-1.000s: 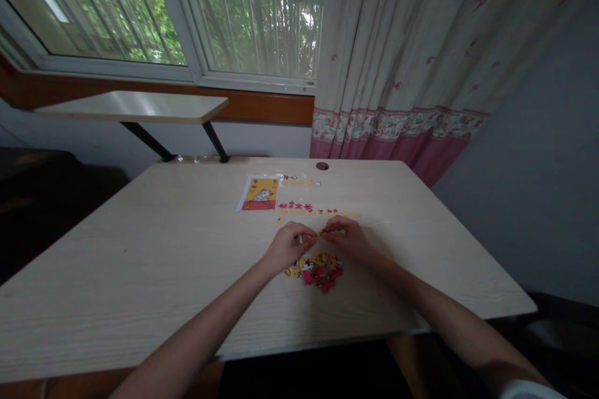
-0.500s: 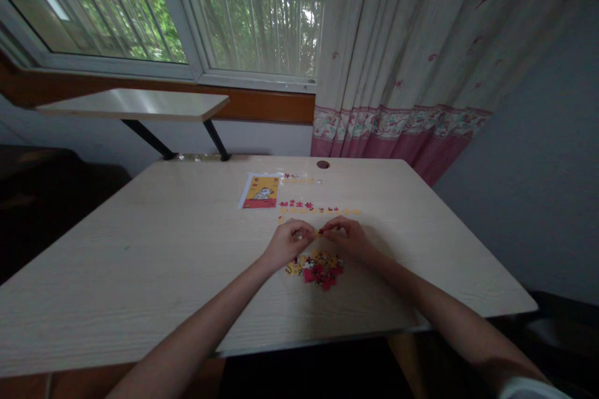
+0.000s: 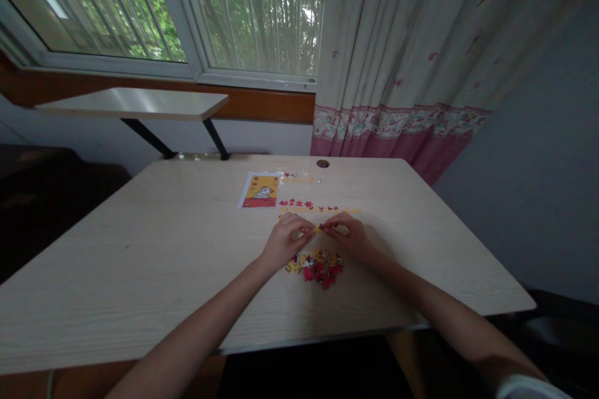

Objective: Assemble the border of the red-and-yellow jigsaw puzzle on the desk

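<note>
Between my two hands is a small yellow jigsaw puzzle piece (image 3: 318, 230) with a dark red bit at its right. My left hand (image 3: 286, 238) pinches it from the left, thumb against fingertips. From the right, my right hand (image 3: 349, 235) is closed on the same piece at its dark red side. Just below the hands lies a pile of loose puzzle pieces (image 3: 321, 268) in red, yellow and white. Beyond them, red puzzle pieces (image 3: 296, 203) and yellow puzzle pieces (image 3: 346, 211) are laid out in rows, partly hidden by my hands.
A printed picture (image 3: 261, 191) of a white animal on yellow and red lies left of the rows. More pieces (image 3: 299, 181) sit farther back, near a round cable hole (image 3: 322, 164) in the desk (image 3: 163, 249). A raised shelf (image 3: 140, 103) stands at the back left.
Both hands have shifted very slightly away from me with the piece, and more of its yellow face shows. The pile and the rows have not moved.
</note>
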`<state>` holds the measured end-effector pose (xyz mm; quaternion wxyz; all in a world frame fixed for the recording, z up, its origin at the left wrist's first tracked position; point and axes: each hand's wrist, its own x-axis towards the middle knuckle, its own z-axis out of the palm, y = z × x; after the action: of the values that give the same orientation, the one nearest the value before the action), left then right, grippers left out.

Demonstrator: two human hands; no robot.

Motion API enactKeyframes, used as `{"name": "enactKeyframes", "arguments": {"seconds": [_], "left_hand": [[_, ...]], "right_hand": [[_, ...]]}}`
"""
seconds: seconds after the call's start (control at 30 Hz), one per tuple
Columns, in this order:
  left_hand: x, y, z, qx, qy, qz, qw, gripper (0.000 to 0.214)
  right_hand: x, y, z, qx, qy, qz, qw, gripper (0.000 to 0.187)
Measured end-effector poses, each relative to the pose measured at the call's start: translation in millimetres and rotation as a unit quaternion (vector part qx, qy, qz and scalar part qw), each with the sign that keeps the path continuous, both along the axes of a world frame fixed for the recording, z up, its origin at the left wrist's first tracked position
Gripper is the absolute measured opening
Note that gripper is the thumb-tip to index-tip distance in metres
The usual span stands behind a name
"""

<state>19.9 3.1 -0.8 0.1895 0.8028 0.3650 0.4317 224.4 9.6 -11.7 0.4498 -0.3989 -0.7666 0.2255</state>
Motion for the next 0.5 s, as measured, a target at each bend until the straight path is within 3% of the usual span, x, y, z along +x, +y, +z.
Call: {"name": "enactKeyframes", "arguments": {"seconds": [0.2, 0.4, 0.5], "left_hand": [[-2.0, -0.4, 0.5, 0.080, 0.031, 0.002, 0.996, 0.009], [-5.5, 1.7, 3.5, 0.088, 0.031, 0.009, 0.996, 0.010], [-13.1, 4.1, 10.9, 0.083, 0.002, 0.042, 0.996, 0.010]], "right_hand": [[-0.5, -1.8, 1.7, -0.003, -0.003, 0.002, 1.000, 0.012], [0.6, -1.8, 1.3, -0.013, -0.001, -0.001, 1.000, 0.016], [4.4, -2.3, 1.3, -0.025, -0.039, 0.034, 0.998, 0.018]]}}
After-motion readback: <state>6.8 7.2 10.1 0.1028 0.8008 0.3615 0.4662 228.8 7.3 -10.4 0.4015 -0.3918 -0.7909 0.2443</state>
